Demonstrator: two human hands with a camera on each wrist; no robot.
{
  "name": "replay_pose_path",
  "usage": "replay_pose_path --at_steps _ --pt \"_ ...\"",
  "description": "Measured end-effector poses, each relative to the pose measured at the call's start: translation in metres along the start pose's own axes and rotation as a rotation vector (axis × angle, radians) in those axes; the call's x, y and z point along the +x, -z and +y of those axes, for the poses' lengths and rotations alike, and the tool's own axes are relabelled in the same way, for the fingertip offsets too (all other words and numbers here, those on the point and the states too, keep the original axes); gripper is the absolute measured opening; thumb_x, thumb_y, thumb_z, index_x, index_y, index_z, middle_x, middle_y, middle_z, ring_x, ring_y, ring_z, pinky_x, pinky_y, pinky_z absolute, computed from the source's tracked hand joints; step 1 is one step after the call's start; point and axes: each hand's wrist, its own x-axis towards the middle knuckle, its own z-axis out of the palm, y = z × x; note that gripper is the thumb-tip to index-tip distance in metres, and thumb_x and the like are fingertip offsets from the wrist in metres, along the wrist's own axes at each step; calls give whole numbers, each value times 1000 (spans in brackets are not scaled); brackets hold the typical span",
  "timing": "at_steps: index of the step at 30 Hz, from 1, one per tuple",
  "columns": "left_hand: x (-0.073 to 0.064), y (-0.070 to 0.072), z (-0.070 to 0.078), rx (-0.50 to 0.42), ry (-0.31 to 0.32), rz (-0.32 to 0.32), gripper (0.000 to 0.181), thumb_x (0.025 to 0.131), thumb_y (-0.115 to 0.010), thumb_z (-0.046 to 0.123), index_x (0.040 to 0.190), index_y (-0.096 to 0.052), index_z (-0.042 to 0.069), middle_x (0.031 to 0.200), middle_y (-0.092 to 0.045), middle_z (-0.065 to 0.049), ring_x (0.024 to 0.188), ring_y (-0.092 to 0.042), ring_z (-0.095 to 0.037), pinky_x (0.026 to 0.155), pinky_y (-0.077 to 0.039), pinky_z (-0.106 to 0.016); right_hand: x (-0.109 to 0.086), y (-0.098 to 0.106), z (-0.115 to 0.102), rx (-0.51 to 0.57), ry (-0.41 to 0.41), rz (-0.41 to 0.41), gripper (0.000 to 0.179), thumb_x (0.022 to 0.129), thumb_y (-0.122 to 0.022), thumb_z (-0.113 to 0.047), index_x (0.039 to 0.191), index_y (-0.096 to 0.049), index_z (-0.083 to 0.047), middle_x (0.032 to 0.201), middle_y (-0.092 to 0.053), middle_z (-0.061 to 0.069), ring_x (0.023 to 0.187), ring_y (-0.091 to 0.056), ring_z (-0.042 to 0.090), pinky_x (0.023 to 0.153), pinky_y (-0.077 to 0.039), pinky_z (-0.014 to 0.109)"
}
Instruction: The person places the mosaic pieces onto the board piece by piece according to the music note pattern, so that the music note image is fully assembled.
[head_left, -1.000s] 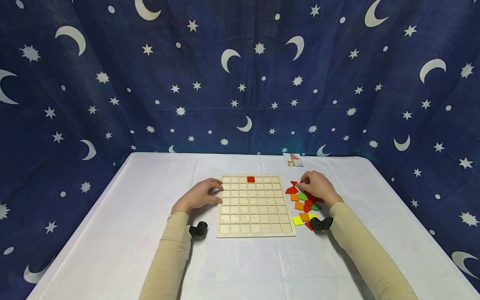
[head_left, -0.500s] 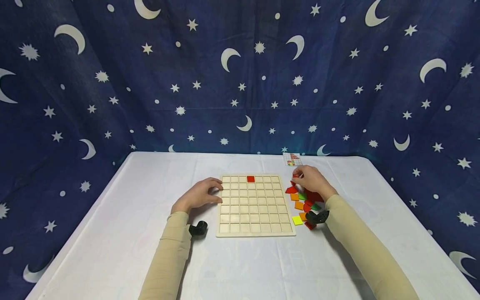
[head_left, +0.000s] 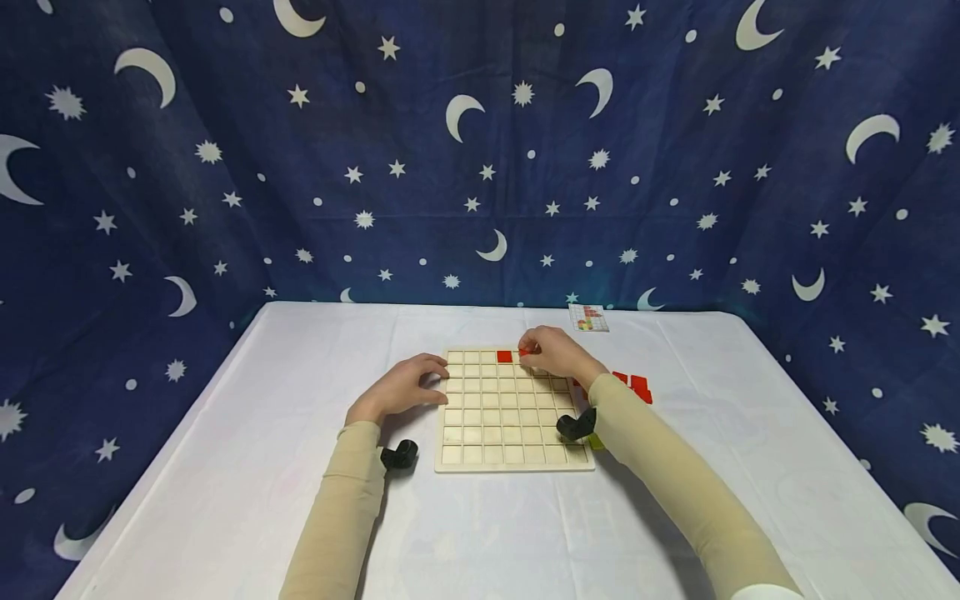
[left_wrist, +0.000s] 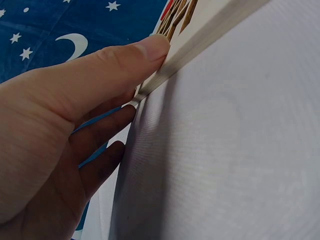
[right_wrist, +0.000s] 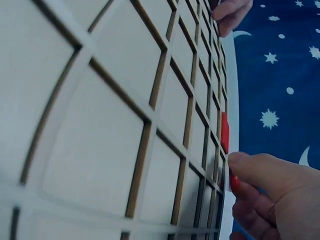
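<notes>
A pale wooden grid board (head_left: 472,464) lies on the table. One red square tile (head_left: 504,357) occupies a cell in its far row. My right hand (head_left: 558,352) is over that row, just right of the tile, and pinches a red piece (right_wrist: 234,183) between thumb and fingers; its full shape is hidden. My left hand (head_left: 401,387) rests against the board's left edge, fingers spread. In the left wrist view, the left thumb (left_wrist: 152,48) lies on the board's rim, and the other fingertips are close to its side.
Red pieces (head_left: 640,388) lie right of the board; the right forearm covers much of that pile. A yellow piece (head_left: 596,442) peeks out beneath the sleeve. Farther back is a small card (head_left: 588,318) with a coloured grid pattern. A starry dark blue cloth (head_left: 480,167) hangs behind the table.
My right hand has lifted a red piece from the pile and carried it left to the board's far row. The left hand has stayed at the board's edge.
</notes>
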Motion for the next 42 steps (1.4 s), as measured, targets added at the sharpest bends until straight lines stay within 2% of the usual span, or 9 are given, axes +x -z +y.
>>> replay_pose_path --at_steps 5,19,28,35,42 --pt "1 0 0 5 5 -5 43 81 -81 23 116 -67 5 136 -55 -12 131 -47 -31 112 -36 -43 5 -4 -1 -32 28 4 22 91 -69 -11 110 -69 -1 99 -69 8 89 -60 22 86 -53 42" --pt "2 0 3 11 0 -6 42 80 -82 23 116 -68 4 135 -56 -13 130 -48 -31 112 -36 -43 8 -8 3 -12 -60 3 16 94 -65 -10 108 -71 -5 100 -70 6 89 -61 20 88 -54 39" --pt "3 1 5 8 -2 -10 42 80 -82 23 115 -68 4 135 -56 -12 130 -48 -32 112 -36 -43 6 -6 2 -4 -64 12 17 94 -65 -11 110 -71 -6 102 -69 7 91 -61 21 88 -53 40" --pt "1 2 6 7 2 -10 42 81 -81 23 116 -67 4 136 -55 -13 131 -47 -32 112 -36 -44 -7 7 8 32 -66 63 26 96 -63 -14 119 -68 -1 108 -66 12 94 -61 25 83 -53 42" --pt "-1 2 5 6 -5 -6 41 82 -81 23 116 -67 4 135 -55 -13 131 -47 -32 112 -36 -44 -35 27 25 81 -133 187 31 96 -63 -16 121 -66 1 109 -66 13 94 -57 27 81 -53 40"
